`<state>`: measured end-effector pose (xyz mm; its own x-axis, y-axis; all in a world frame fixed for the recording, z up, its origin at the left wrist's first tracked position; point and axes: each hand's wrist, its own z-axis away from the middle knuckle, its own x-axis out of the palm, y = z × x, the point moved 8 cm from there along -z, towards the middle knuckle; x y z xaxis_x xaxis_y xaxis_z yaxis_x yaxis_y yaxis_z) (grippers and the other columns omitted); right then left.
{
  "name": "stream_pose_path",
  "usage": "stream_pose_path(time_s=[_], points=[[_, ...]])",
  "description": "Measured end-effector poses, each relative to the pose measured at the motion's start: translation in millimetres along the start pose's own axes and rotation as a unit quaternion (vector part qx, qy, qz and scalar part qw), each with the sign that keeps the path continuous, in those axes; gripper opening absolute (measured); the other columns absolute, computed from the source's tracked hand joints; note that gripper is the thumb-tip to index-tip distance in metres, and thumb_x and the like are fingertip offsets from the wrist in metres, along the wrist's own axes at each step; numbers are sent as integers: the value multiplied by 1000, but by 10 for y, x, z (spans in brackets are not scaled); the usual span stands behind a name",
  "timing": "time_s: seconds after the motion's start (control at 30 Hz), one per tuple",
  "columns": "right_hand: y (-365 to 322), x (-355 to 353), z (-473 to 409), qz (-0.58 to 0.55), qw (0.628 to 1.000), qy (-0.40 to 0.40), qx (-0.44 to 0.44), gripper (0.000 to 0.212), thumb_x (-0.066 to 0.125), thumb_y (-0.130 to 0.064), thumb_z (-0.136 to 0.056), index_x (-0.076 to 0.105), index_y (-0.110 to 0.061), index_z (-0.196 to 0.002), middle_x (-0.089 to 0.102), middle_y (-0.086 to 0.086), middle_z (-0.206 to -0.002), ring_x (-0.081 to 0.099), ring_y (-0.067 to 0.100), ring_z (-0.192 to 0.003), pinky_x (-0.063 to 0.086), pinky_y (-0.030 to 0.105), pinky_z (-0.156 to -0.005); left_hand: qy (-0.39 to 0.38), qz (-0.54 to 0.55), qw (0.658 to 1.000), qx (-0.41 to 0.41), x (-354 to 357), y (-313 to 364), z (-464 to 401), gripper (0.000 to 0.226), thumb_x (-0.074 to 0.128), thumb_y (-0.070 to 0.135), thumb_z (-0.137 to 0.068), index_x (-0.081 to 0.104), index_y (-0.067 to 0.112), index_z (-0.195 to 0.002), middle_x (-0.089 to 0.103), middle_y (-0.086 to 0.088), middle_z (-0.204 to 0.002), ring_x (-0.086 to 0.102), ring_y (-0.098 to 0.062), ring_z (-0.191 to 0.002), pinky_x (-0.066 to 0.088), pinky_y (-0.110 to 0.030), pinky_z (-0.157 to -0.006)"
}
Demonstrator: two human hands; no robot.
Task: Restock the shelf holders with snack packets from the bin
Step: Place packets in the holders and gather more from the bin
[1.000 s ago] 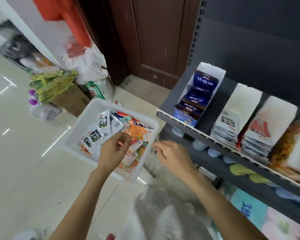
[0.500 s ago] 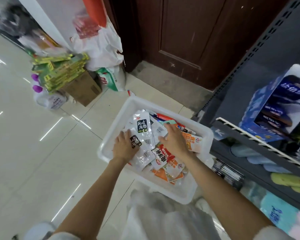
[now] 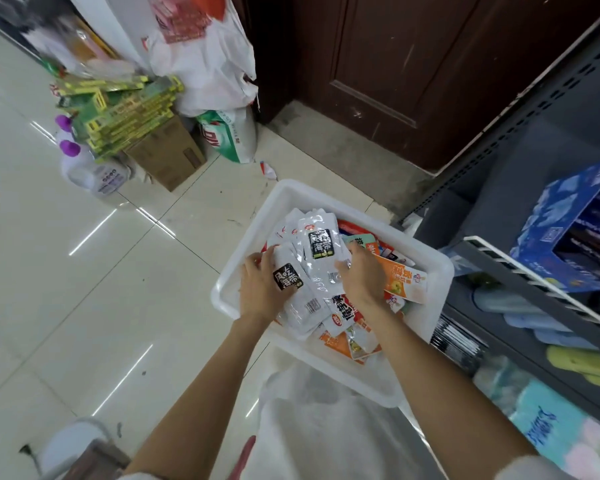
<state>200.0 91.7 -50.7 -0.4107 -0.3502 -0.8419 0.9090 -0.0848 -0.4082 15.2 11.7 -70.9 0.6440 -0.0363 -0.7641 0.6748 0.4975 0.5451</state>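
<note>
Floor: pale glossy tiles [image 3: 66, 271], open to the left of the bin.
Bin: white tub [image 3: 426, 299] on the floor, beside the dark shelf [image 3: 520, 268]; its near edge hidden by white fabric.
Packets: white snack packets [image 3: 321, 244] heaped over orange ones [image 3: 404, 277]; lower layers hidden.
Left hand [image 3: 260, 289]: grip curled on a white packet with a black label [image 3: 287, 278].
Right hand [image 3: 360, 277]: fingers bent onto the white packets; fingertips hidden, grip unclear.
Holder: blue box [image 3: 547, 237] on the shelf, cut off at right.

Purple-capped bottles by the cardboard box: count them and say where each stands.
2. One purple-capped bottle stands on the floor left of the cardboard box; the second is behind it, mostly hidden. More may be concealed.
</note>
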Motion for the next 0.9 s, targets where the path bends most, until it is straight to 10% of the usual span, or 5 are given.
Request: stream_pose_path(time_s=[0.23,0.47,0.7,0.9], points=[[245,-180,205,-81,995,50,20,19,56,-12,-93,58,-12,-112,64,0,-108,59,16,-95,43,18,-68,33,-15,998,60,40,247,94,63,70,27,-84,43,11,-139,30,-16,-150,20,-32,-141,24,-45,-114],[422,-219,376,-369,926,1,80,15,60,-14,-90,60,-25,-100,70,-2,-103,67,17,-94,55,45,-84,-115,345,929,-66,105,597,205,78,63,45,-86,23,23,-149,31,0,-153,31,-19,-139,30,-42,-110],[199,-358,479,-355,935,10,13,17,64,-9,-88,62,-18,-102,66,-8,-95,63,0,-85,54,20,-78,-192,460,860,-112,249,759,195,99,69,61,-65,26,28,-147,49,-1,-141,50,-20,-124,41,-42,-104],[-142,-203,513,-293,950,-70,-78,23,67,-17,-87,67,-10,-109,68,-4,-99,62,4,-85,47,6,-73,-71,522,833,-170,147,445,177,39,66,10,-86,52,20,-121,68,-8,-107,66,-28,-97,54,-44,-86]])
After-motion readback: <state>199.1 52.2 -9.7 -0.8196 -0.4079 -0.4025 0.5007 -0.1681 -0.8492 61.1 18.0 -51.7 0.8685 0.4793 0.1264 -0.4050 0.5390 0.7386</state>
